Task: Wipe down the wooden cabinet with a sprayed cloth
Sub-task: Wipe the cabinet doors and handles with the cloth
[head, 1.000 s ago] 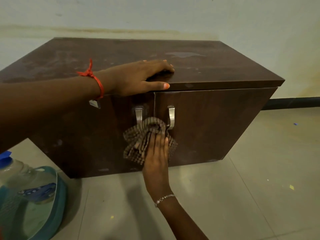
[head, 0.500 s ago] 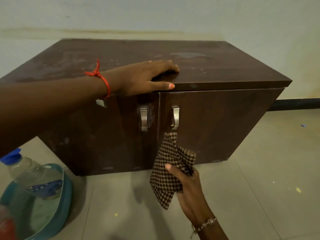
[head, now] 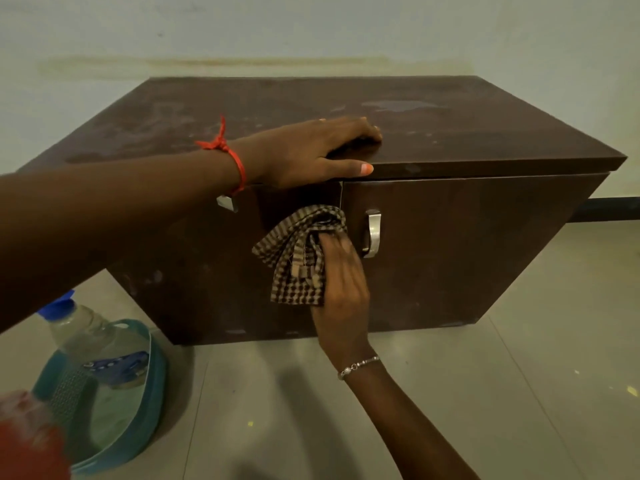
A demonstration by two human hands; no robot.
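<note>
Head view, front of cabinet (head: 467, 244):

- Cloth (head: 298, 258): 1, checked, bunched. Sits on the left door right at the seam between the 2 doors, just under the top's front edge. Its long axis runs roughly up and down, with a loose corner hanging low.
- Right hand (head: 341, 282): reaches up from below, fingers straight and close together, pressing the cloth flat to the door. Fingertips are blurred and the thumb is hidden, so any pinch cannot be told. Most of the cloth lies left of and above the fingers.
- Handle (head: 372, 233): 1 in view, on the right door, upright, just right of the fingers and apart from them. The left door's handle is not visible, likely under the cloth.
- Left hand (head: 304, 154): holds nothing. Fingers rest on the top, thumb lies out along the front edge.
- Judgement: the right hand is the nearer one for both doors. Unwiped left door spreads left and down from the cloth. The top shows smears, so it likely needs a pass too.
- Floor (head: 519, 393), lower left: 1 bottle (head: 79, 327) with a blue cap, lying in 1 teal basin (head: 152, 375), well apart from both hands.
</note>
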